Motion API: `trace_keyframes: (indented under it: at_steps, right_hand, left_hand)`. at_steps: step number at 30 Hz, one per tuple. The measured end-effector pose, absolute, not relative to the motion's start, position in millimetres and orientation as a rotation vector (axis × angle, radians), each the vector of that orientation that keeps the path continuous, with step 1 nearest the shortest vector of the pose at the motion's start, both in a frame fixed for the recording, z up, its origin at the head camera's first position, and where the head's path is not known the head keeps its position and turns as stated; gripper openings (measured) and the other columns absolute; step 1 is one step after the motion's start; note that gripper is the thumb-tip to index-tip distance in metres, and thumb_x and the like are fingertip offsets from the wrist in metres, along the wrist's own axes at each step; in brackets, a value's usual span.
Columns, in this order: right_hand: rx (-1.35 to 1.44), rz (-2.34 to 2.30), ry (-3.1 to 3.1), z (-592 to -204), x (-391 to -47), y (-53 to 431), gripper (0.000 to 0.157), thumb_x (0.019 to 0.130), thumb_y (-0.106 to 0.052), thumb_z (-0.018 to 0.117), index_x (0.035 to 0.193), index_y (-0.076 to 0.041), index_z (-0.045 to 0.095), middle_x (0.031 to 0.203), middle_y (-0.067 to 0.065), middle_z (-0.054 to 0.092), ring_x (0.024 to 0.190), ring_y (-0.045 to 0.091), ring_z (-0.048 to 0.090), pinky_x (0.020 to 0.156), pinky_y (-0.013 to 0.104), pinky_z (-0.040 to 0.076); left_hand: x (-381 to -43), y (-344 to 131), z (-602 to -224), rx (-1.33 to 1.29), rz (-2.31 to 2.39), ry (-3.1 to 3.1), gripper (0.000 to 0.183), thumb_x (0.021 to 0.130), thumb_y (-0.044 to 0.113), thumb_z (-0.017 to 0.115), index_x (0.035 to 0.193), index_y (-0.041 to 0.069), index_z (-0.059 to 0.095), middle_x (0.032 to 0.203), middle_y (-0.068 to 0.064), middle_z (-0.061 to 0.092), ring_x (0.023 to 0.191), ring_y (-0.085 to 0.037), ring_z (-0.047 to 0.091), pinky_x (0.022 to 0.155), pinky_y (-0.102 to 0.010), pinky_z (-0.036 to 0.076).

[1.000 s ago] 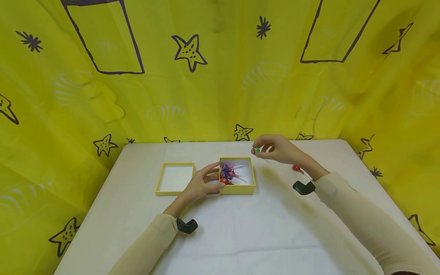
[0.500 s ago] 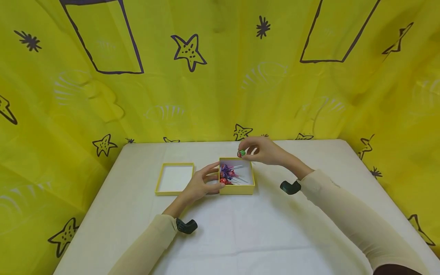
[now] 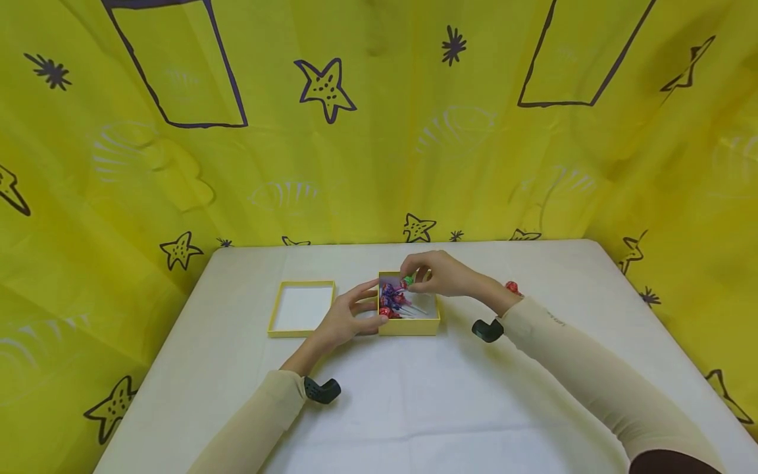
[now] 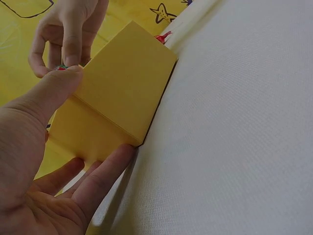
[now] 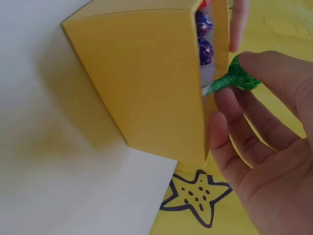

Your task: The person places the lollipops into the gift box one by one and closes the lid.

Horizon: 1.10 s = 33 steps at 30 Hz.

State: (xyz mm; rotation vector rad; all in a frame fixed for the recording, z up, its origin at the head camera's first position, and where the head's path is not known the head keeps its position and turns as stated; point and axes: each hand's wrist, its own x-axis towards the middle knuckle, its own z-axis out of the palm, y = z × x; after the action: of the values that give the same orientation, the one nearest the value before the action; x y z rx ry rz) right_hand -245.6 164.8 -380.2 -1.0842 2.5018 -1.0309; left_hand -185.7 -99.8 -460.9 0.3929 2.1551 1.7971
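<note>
A small yellow box (image 3: 411, 328) stands uncovered on the white table, with several wrapped lollipops (image 3: 389, 297) inside, purple and red, their white sticks pointing right. My left hand (image 3: 348, 317) holds the box at its left side; the left wrist view has the thumb on the rim and fingers against the wall. My right hand (image 3: 443, 275) is over the back part of the box opening. Between its thumb and fingers it pinches a green-wrapped lollipop (image 5: 244, 76) by the head. That lollipop's stick points into the box and is mostly hidden by the wall.
A shallow yellow-edged lid (image 3: 302, 308), white inside, lies left of the box. One red lollipop (image 3: 512, 287) lies on the table at the right, partly hidden by the right forearm. A yellow patterned curtain (image 3: 367, 164) hangs behind and around the white table (image 3: 379, 395).
My right hand has carried the green lollipop leftward and down, from right of the box to within its opening. My left hand and the box have stayed put.
</note>
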Motion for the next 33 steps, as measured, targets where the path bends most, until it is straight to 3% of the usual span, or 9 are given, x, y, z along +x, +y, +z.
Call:
trace_keyframes:
  at_steps: [11, 33]
  right_hand:
    - [-1.12, -0.917, 2.514, -392.1, -244.5, 153.6, 0.021, 0.089, 0.001, 0.075, 0.108, -0.006, 0.072, 0.106, 0.005, 0.074, 0.087, 0.019, 0.067, 0.081, 0.031, 0.058]
    - [-1.049, -0.844, 2.563, -408.8, -242.6, 144.4, 0.016, 0.091, -0.004, 0.077, 0.105, -0.011, 0.072, 0.103, 0.003, 0.068, 0.087, 0.015, 0.062, 0.08, 0.029, 0.057]
  left_hand:
    - [-186.8, -100.0, -462.0, 0.384, 1.794, 2.152, 0.081, 0.088, 0.022, 0.084, 0.157, 0.03, 0.042, 0.156, -0.015, 0.045, 0.135, -0.037, 0.053, 0.089, -0.041, 0.06]
    - [-188.3, -99.9, -462.9, 0.428, 1.793, 2.157, 0.08, 0.09, 0.018, 0.082, 0.158, 0.027, 0.042, 0.155, -0.016, 0.045, 0.134, -0.037, 0.054, 0.089, -0.042, 0.06]
